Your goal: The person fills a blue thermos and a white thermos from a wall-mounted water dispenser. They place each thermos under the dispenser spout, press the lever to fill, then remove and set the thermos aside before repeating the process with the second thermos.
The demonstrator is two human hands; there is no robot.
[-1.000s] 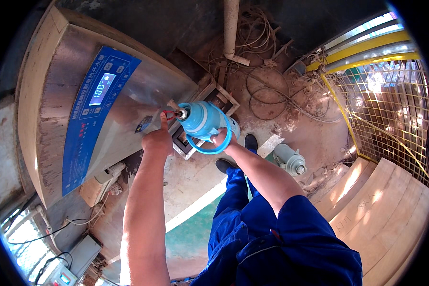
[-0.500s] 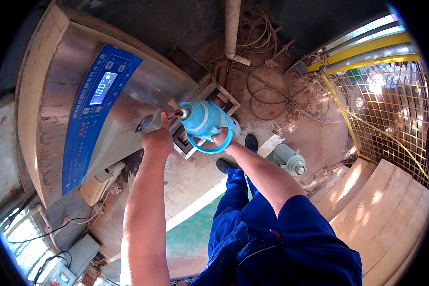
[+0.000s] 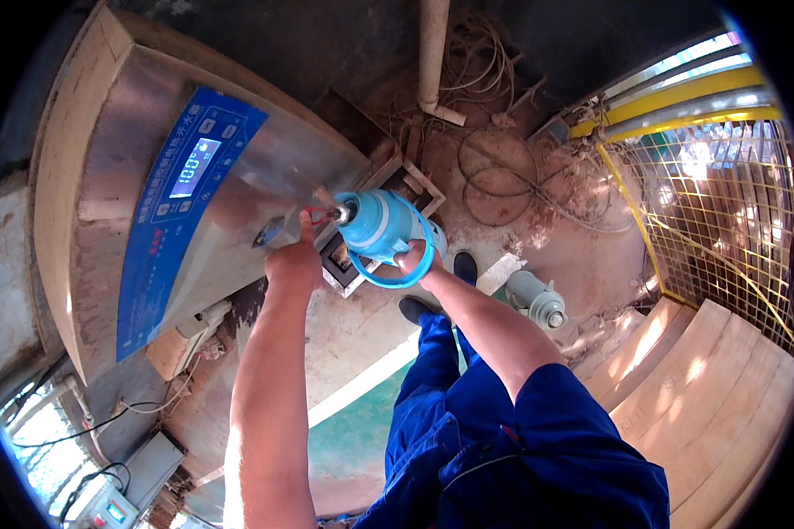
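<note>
A light-blue thermos flask is tilted with its mouth under the tap of a steel water boiler. My right hand is closed on the flask's side handle, and the blue carrying loop hangs around it. My left hand is at the tap, its index finger stretched up against the red tap handle and its other fingers curled. Whether water is running into the flask cannot be made out.
A second, pale green flask stands on the floor to the right of my shoes. Below the tap is a framed drain opening. Wooden boards lie at the right, beside a yellow mesh fence. Loose hoses coil behind.
The view has shifted very slightly. Both hands and the flask keep their places at the tap.
</note>
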